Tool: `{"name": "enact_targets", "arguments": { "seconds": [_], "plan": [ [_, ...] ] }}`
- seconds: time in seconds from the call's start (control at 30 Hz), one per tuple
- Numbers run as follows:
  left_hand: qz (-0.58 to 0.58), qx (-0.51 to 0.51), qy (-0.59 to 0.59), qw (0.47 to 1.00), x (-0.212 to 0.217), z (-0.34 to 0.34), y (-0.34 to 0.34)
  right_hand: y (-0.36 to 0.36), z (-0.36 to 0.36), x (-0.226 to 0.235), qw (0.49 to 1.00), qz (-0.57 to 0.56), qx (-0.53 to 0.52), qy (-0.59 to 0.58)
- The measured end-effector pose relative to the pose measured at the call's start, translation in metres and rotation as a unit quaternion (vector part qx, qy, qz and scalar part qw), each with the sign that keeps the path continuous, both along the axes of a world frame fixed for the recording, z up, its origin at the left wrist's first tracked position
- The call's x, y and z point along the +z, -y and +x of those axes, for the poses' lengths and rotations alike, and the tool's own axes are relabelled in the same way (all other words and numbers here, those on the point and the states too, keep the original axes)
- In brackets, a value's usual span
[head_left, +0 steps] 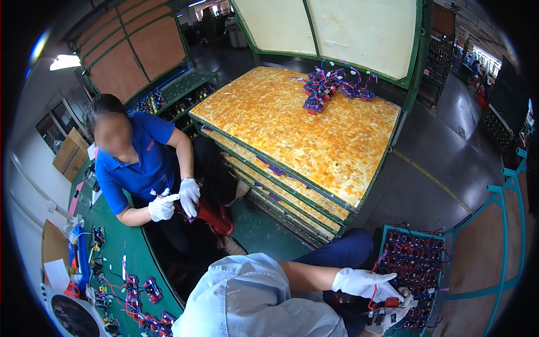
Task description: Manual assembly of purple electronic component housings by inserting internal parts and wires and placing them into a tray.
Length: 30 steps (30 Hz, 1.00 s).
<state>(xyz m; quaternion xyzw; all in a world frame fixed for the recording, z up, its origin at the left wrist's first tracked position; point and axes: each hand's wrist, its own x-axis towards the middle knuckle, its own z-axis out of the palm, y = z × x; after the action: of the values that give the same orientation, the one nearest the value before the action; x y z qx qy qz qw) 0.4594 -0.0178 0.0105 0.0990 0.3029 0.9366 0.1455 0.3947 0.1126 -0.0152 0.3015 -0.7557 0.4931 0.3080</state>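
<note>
Both of my hands wear white gloves and meet at the lower right. My left hand (365, 285) reaches in from the light blue sleeve, with its fingers closed at a small circuit board (391, 303) that carries a red block-shaped part. A red wire runs up beside that glove. Below it, my right hand (384, 320) is wrapped about the lower side of the same board; its fingers are partly hidden. Just beyond my hands, a tray (385, 233) holds many dark circuit boards with red parts and thin wires.
A co-worker (143, 163) in a blue shirt and white gloves handles a wired board at left. Stacked orange-mottled panels (292, 135) fill the middle, with wired purple boards (323, 90) on top. More boards (135, 295) lie on the green bench (115, 247). A teal frame (499, 253) stands right.
</note>
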Motion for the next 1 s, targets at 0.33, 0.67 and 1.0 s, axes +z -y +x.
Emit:
{"name": "enact_targets", "arguments": {
  "seconds": [0.33, 0.67, 1.0],
  "plan": [
    [0.119, 0.077, 0.154, 0.978, -0.014, 0.006, -0.008, 0.001, 0.000, 0.002, 0.989, -0.050, -0.044, 0.134],
    [-0.189, 0.078, -0.082, 0.975, -0.011, 0.000, -0.001, -0.005, 0.020, 0.026, 0.930, -0.041, 0.153, 0.333],
    [-0.307, -0.117, 0.020, 0.944, -0.054, -0.008, -0.010, -0.003, -0.020, 0.024, 0.943, 0.153, 0.296, 0.009]
  ]
}}
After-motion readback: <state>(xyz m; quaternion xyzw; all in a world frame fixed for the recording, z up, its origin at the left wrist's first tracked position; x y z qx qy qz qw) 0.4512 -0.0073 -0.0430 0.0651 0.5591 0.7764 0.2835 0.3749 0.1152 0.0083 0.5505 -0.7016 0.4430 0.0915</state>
